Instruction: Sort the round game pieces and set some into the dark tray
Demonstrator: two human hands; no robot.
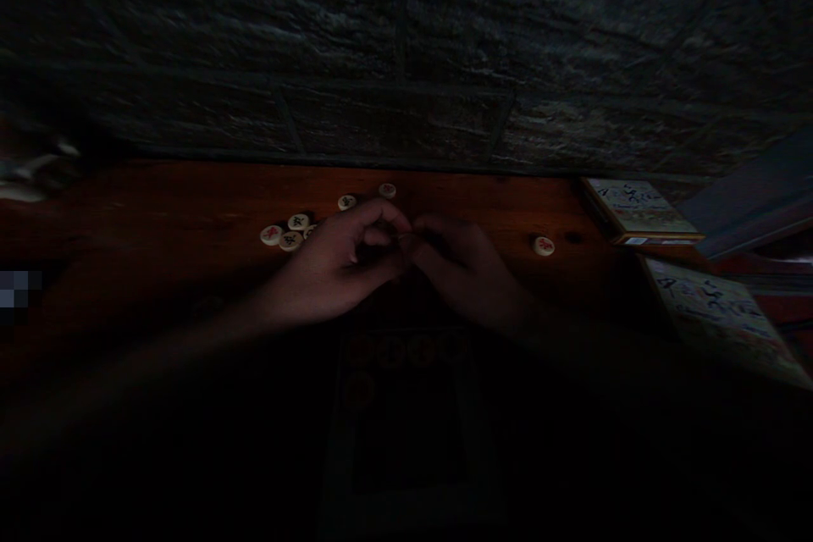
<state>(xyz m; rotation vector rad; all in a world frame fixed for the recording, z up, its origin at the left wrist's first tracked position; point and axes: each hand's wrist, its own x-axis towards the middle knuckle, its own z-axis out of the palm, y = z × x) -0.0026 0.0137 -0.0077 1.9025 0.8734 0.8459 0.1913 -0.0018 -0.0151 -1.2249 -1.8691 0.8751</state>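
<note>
Fingertips meet over the desk (209, 190), round discs lying about them.
The left hand (334, 267) curls thumb and forefinger into a narrow ring, its tips at those of the right hand (470, 267), also drawn in; whether they pinch anything is too dark to tell; the left hand is nearer the loose cluster (290, 240), which lies to its left, one disc partly hidden by it; two more discs (346, 202) (387, 190) sit beyond, toward the far edge by the wall (356, 118); being round, they show no long axis; a single disc (544, 246) lies right of the right hand, toward the boxes (641, 207) at the desk's right end; nearer the body, a dim tray (412, 510) bears discs along its far side.
</note>
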